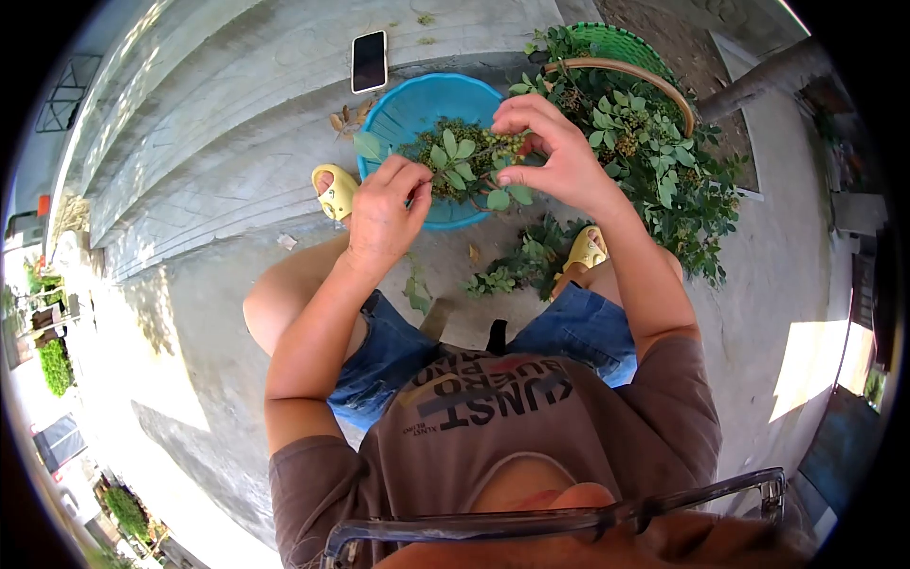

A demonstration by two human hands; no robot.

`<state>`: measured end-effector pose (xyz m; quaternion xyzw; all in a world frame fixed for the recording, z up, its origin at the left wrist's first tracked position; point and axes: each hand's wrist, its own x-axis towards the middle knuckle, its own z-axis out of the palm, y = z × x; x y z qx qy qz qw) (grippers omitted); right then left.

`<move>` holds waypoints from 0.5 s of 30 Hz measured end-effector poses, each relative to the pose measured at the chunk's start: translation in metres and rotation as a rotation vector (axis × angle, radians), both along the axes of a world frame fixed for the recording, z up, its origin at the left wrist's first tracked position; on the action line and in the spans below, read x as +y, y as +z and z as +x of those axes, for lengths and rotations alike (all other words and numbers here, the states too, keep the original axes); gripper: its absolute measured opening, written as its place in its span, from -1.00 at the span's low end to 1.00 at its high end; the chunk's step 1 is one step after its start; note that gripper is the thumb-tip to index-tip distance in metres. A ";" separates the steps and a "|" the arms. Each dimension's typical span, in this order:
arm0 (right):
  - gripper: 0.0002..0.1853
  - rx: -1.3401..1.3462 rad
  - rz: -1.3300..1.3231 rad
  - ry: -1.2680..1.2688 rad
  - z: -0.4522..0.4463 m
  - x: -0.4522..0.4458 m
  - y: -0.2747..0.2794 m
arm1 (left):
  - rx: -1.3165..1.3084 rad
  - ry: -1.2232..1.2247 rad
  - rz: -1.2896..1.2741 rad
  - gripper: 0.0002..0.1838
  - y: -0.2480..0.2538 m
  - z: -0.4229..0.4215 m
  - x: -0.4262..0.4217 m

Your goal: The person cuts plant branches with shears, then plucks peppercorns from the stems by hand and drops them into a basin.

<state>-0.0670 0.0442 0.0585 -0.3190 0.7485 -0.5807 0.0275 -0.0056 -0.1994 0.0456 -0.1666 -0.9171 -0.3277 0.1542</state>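
Note:
My left hand is closed in a pinch on the stem end of a leafy sprig, at the near left side of a blue basin. My right hand curves around a cluster of green berries at the sprig's other end, its thumb held below and its fingers above. Both hands hover over the basin's near half. Inside the basin lies a heap of small green berries, partly hidden by the sprig. Whether the right fingertips press on single berries is hard to make out.
A green basket with a tan handle stands right of the basin, overflowing with leafy branches. Cut leafy stems lie between my feet, in yellow sandals. A phone rests on the concrete step beyond the basin.

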 end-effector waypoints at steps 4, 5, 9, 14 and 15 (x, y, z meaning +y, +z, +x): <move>-0.70 -0.028 -0.044 -0.038 0.003 0.012 -0.005 | 0.039 -0.021 -0.068 -0.85 0.005 0.003 0.005; -0.74 -0.065 -0.049 -0.038 0.004 0.015 -0.005 | 0.038 -0.024 -0.068 -0.85 0.004 0.004 0.006; -0.74 -0.139 -0.022 -0.035 0.006 0.026 -0.013 | -0.017 -0.065 0.037 -0.84 -0.001 0.003 0.010; -0.74 -0.243 -0.149 0.013 0.007 0.033 -0.023 | -0.118 -0.186 0.100 -0.85 0.000 0.001 0.012; -0.74 -0.244 -0.151 0.017 0.008 0.033 -0.023 | -0.210 -0.189 0.144 -0.84 0.003 0.001 0.015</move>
